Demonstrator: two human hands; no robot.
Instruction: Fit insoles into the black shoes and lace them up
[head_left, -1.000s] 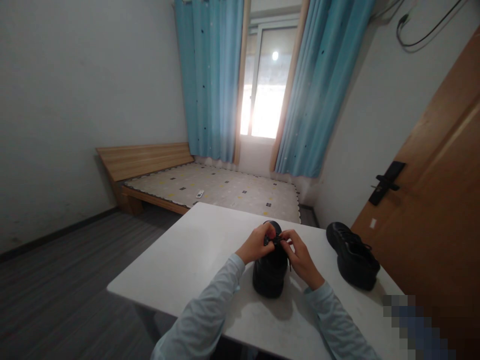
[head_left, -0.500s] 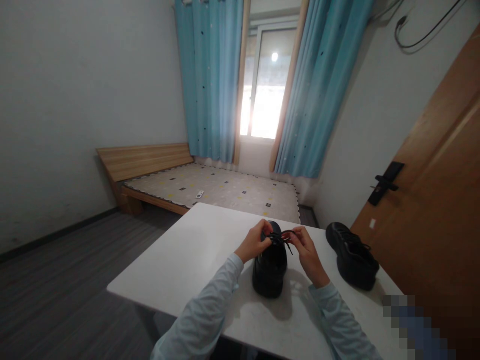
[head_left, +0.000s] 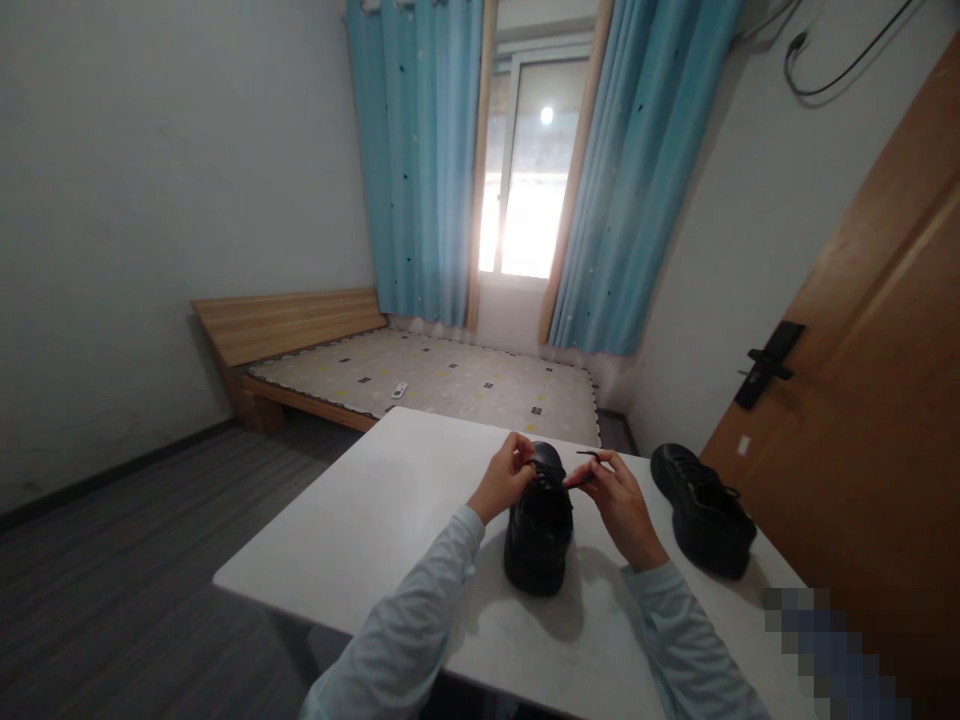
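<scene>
A black lace-up shoe (head_left: 537,545) stands upright on the white table (head_left: 352,520), its toe pointing away from me and its opening toward me. At its left side my left hand (head_left: 504,478) is closed, fingers pinched on a shoelace near the top of the lacing. Just right of the shoe, my right hand (head_left: 613,497) pinches the other black shoelace (head_left: 589,455), whose loose end sticks out above the fingers. The lace's run between the hands is partly hidden by my fingers.
A second black shoe (head_left: 705,512) stands on the table's right side, near the wooden door (head_left: 840,330). Beyond the table is a bed (head_left: 450,375) with a white remote (head_left: 400,390) on it. Blue curtains (head_left: 420,170) frame the window.
My right hand has shifted its hold on the lace; the end that hung down beside the shoe now points up over the fingers. My left hand has moved slightly left. The shoe stays put.
</scene>
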